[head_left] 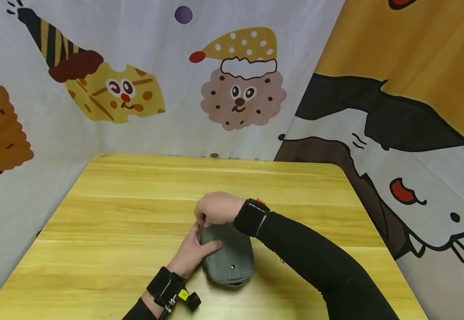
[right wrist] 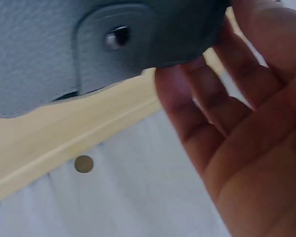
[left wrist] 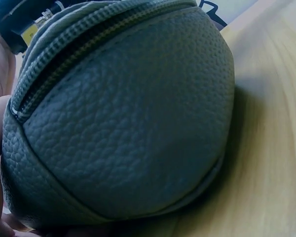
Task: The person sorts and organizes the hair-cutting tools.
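Note:
A grey-green zipper pouch [head_left: 236, 255] of pebbled leather lies on the table, a metal snap stud near its front end. Along the rounded end in the left wrist view, its zipper [left wrist: 79, 54] runs with the two rows of teeth parted. My left hand [head_left: 193, 251] grips the pouch's left side, thumb laid over the top. At the far left corner my right hand [head_left: 219, 208] reaches across with fingers curled in a pinch; what lies between the fingertips is hidden. The right wrist view shows a snap tab [right wrist: 113, 47] on the pouch beside those fingers.
The wooden table [head_left: 135, 200] extends around the pouch on all sides. A printed curtain [head_left: 143, 26] hangs behind its far edge and along both sides. A small camera [head_left: 191, 301] sticks out from the left wrist strap, near the pouch's front.

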